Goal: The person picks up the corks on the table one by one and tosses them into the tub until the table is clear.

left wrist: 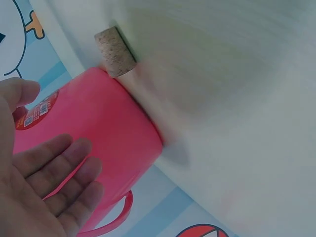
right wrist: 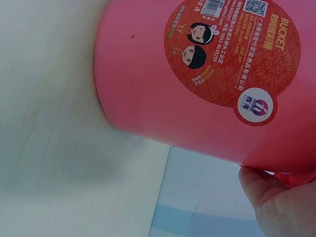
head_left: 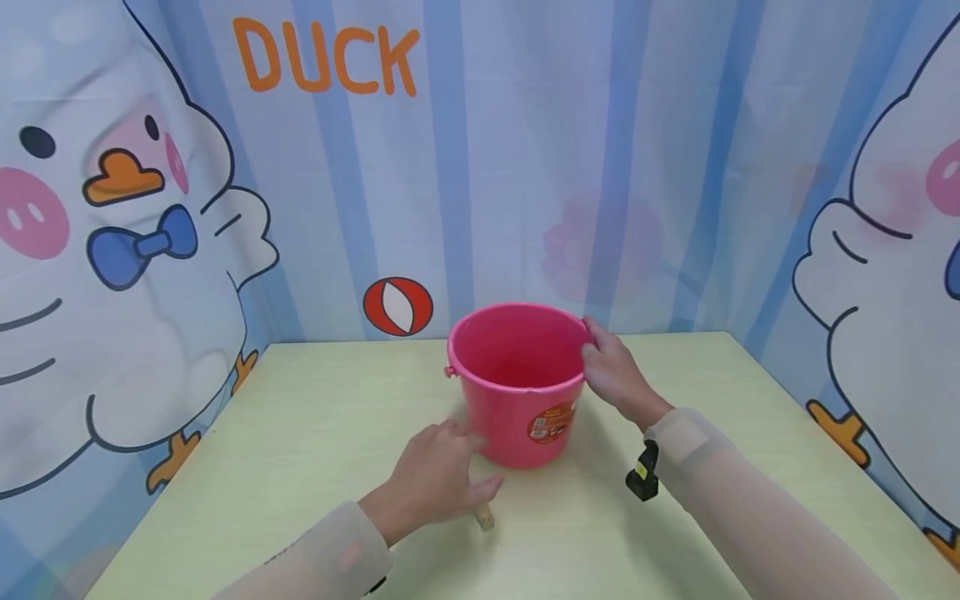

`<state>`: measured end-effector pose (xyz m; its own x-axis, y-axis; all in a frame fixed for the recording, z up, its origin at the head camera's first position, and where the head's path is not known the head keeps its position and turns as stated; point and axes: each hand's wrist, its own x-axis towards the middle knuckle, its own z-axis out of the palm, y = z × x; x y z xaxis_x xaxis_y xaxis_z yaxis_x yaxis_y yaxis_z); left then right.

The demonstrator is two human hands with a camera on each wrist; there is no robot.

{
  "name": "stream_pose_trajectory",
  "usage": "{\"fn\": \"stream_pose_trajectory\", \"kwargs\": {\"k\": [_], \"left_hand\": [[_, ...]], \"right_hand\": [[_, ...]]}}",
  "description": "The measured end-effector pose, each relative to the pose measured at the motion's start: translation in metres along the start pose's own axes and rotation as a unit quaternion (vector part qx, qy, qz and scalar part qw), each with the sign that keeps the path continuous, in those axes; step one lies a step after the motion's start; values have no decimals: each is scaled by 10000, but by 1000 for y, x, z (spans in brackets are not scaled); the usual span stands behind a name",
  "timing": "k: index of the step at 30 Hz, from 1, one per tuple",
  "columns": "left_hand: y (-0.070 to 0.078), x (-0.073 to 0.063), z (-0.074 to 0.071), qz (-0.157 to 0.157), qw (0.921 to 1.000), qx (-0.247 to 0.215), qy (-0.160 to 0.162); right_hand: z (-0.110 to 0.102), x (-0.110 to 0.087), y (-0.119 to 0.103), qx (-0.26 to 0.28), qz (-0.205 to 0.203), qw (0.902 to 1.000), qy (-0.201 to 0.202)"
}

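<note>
A pink plastic bucket [head_left: 498, 417] stands upright on the table, its round red label [right wrist: 232, 59] turned toward the near right side. My right hand [head_left: 618, 375] grips the bucket's rim on the right, the thumb at the outer wall in the right wrist view. Beside the bucket's near left wall is my left hand [head_left: 438, 475], its fingers loosely extended and holding nothing. A cork [left wrist: 115, 52] lies on the table close to the bucket's base; the head view shows only its end past the left thumb. The bucket's pink handle [left wrist: 126, 210] hangs down on the far side.
The pale wooden table [head_left: 337, 392] ends at a back edge just behind the bucket. A blue-striped curtain [head_left: 510, 167] with printed ducks encloses the back and both sides. A small black device [head_left: 642, 473] hangs at the right wrist.
</note>
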<state>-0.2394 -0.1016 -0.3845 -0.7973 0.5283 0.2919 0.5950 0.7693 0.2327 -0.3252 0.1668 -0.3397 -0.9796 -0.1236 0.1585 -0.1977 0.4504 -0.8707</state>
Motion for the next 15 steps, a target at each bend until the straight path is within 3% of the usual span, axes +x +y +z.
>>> {"fn": "stream_pose_trajectory", "kwargs": {"k": [8, 15], "left_hand": [[-2, -3, 8, -362, 9971, 93, -665], [-2, -7, 14, -266, 9951, 297, -906]], "right_hand": [[0, 1, 0, -29, -31, 10000, 12], [-1, 1, 0, -33, -62, 10000, 0]]}}
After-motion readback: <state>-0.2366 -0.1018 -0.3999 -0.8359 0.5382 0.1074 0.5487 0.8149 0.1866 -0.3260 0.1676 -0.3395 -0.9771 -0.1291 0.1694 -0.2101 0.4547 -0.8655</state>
